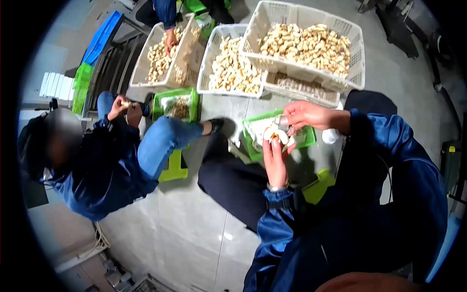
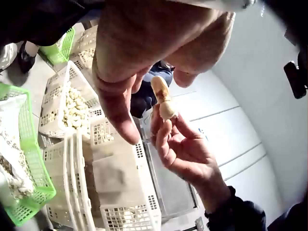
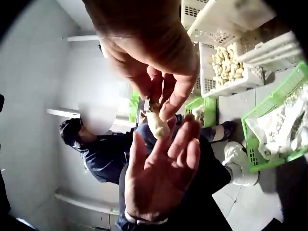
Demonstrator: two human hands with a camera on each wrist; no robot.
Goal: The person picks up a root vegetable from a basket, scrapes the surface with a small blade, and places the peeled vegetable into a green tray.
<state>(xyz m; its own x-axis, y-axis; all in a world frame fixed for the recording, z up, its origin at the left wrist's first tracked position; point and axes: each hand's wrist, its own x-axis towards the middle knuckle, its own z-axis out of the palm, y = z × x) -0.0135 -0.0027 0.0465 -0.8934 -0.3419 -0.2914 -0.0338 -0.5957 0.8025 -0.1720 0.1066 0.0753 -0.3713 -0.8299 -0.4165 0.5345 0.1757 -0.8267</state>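
A pale, stubby mushroom (image 3: 157, 126) with a brown patch, clearest on the mushroom (image 2: 163, 98) in the left wrist view, is pinched by my right hand (image 1: 314, 116). Its thumb and fingers also grip a small grey metal tool (image 1: 283, 122). Below, my left hand (image 1: 276, 164) is palm up, fingers extended and spread around the mushroom's lower end in the right wrist view; whether they touch it is unclear. Both hands are over a green basket (image 1: 308, 138) lined with white plastic and holding small pieces.
White crates (image 1: 305, 12) of pale mushrooms stand beyond the green basket, some stacked. A seated person (image 1: 104, 165) at the left works beside another green basket (image 1: 193, 104). Another person's hand (image 1: 170, 41) reaches into the far-left crate. A yellow-green stool (image 1: 318, 187) is near my legs.
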